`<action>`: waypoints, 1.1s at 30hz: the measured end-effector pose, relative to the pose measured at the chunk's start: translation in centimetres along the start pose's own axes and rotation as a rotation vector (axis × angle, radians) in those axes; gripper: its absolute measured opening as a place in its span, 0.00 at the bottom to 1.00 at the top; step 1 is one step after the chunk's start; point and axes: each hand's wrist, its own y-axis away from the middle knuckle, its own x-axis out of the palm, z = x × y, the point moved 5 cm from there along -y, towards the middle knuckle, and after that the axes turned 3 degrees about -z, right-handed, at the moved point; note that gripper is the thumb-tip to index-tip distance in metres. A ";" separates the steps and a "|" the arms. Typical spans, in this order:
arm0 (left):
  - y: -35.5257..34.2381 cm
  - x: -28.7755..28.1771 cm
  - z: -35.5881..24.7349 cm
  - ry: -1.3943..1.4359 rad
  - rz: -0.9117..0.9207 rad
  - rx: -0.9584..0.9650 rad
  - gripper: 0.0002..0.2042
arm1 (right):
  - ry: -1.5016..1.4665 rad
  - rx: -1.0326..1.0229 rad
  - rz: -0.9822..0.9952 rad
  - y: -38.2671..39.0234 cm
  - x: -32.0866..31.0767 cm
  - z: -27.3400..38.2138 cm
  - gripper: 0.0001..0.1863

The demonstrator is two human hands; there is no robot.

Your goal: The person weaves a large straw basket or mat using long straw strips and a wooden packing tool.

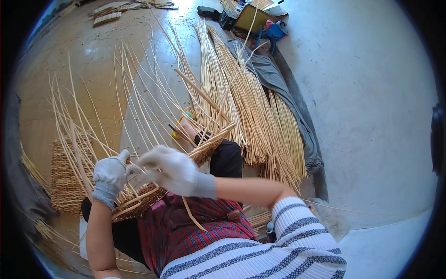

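A half-woven wicker basket lies across my lap, with long loose rods standing up from its edge and fanning outward. My left hand, in a white knit glove, is closed on a wicker rod at the basket's near-left edge, thumb raised. My right hand, gloved too and blurred by motion, reaches across the rim toward the left fingers. Its fingers are bent together, and what they pinch is hidden. Below the right glove hangs a pale flat wicker strip over my red plaid apron.
Long bundles of peeled rods lie on the floor ahead, beside a grey cloth. At the left stands a woven panel. A blue item and boxes sit at the far end. My foot in a yellow sandal is near the rods.
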 end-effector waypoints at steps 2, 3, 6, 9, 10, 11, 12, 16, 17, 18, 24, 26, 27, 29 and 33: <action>0.4 -0.5 -0.1 0.028 -0.005 -0.011 0.26 | 0.186 -0.018 -0.211 5.8 -4.5 0.4 0.10; 0.4 -0.7 -0.2 0.024 -0.014 -0.014 0.26 | 0.216 0.066 -0.138 9.2 -5.5 0.1 0.11; 0.3 -0.2 0.0 -0.007 0.016 -0.040 0.25 | 0.429 0.603 0.442 22.9 -6.4 -1.4 0.16; 0.3 -0.6 -0.2 -0.010 -0.044 0.023 0.25 | 0.499 0.536 0.448 31.5 -5.4 -3.1 0.16; 0.4 -0.8 -0.3 0.014 -0.054 0.042 0.25 | 0.404 0.489 0.319 32.2 -5.3 -3.2 0.16; 0.6 -1.0 -0.4 0.036 -0.061 0.058 0.24 | 0.400 0.490 0.308 33.0 -4.9 -3.9 0.16; 0.6 -1.1 -0.3 0.026 -0.062 0.059 0.24 | 0.217 0.566 0.109 32.6 -5.1 -4.6 0.14; 0.7 -0.2 0.5 -0.010 -0.027 0.012 0.26 | 0.187 0.580 -0.063 26.4 -10.4 -4.2 0.09; 0.5 -0.1 0.8 -0.004 -0.031 0.023 0.28 | 0.113 0.587 -0.002 25.1 -11.2 -3.7 0.10; 0.3 -0.5 0.5 -0.006 -0.010 0.001 0.28 | 0.073 0.580 0.025 24.2 -10.6 -3.3 0.10; -0.2 -0.9 -0.7 -0.020 0.020 -0.006 0.28 | -0.609 0.869 -0.125 27.0 -3.5 -3.5 0.14; -0.5 -1.1 -1.2 0.001 0.060 -0.025 0.29 | -0.553 0.912 0.069 29.6 -2.1 -3.0 0.08; -0.4 -1.1 -1.1 0.012 0.102 -0.040 0.29 | -0.477 0.956 0.166 30.6 -2.3 -3.5 0.07; -0.2 -0.8 -0.3 0.022 0.084 -0.037 0.29 | -0.390 0.891 0.123 26.5 -5.4 -3.3 0.09; 0.8 -0.6 0.9 0.061 0.064 -0.051 0.29 | -0.051 0.191 -0.577 14.3 -12.6 2.7 0.18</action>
